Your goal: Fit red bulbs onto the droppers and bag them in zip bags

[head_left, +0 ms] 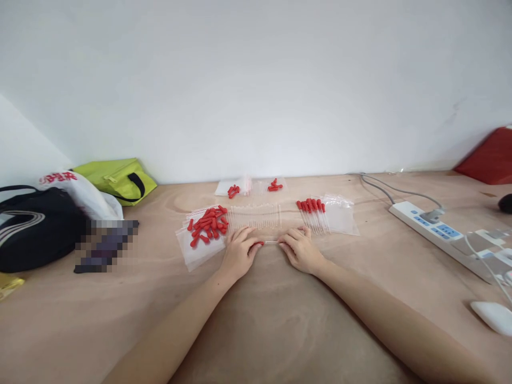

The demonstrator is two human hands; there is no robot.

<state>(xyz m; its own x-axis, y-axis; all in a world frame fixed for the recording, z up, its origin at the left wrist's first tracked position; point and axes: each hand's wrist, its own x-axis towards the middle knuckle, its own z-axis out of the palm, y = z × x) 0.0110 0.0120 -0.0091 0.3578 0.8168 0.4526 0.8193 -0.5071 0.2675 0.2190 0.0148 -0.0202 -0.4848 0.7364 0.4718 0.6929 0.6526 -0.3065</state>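
Observation:
Between the fingertips of my left hand [240,250] is a red rubber dropper bulb [261,243], mostly covered by the fingers. My right hand [303,249] pinches a thin clear dropper tube [272,242], which lies in line with the bulb. Whether the tube's end sits inside the bulb I cannot tell. Just beyond my hands a row of clear tubes [256,216] lies side by side. Left of it, a heap of red bulbs [208,224] rests on clear plastic bags [192,250]. Several tubes with red bulbs on them [314,213] lie beyond my right hand.
Small groups of red bulbs [274,185] lie on bags near the wall. Empty zip bags [342,216] are at the right, then a power strip [436,234] with cables and a white mouse-like object [492,317]. A black bag [40,232] and a lime-green bag [116,178] stand left.

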